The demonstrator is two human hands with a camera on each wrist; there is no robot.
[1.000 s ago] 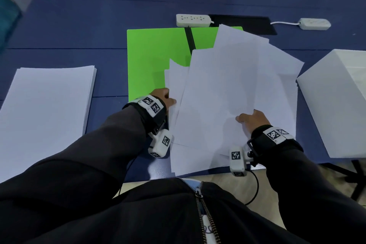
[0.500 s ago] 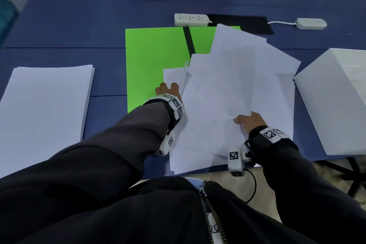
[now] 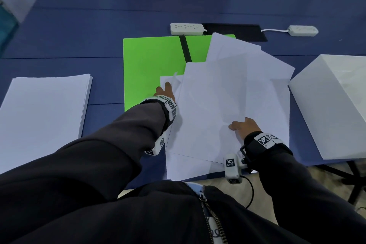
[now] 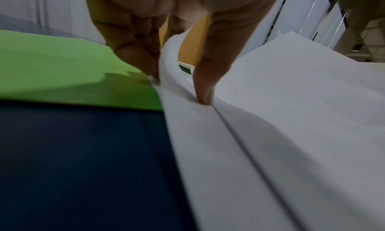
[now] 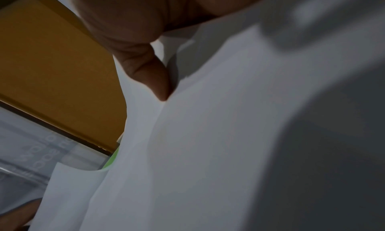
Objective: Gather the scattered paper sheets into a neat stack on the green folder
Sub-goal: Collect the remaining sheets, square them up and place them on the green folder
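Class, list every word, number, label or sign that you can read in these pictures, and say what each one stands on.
None can be read with certainty.
Pale lettering on the glass panel: too blurred to read.
Wrist bands: black-and-white square code patterns, no words.
Paper sheets, green folder, power strip: no print visible.

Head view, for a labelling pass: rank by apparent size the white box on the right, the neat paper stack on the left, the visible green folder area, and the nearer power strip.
1. Paper stack and white box: look alike, and both are cut by the frame; unranked.
2. Green folder, partly covered by sheets.
3. Power strip, smallest.
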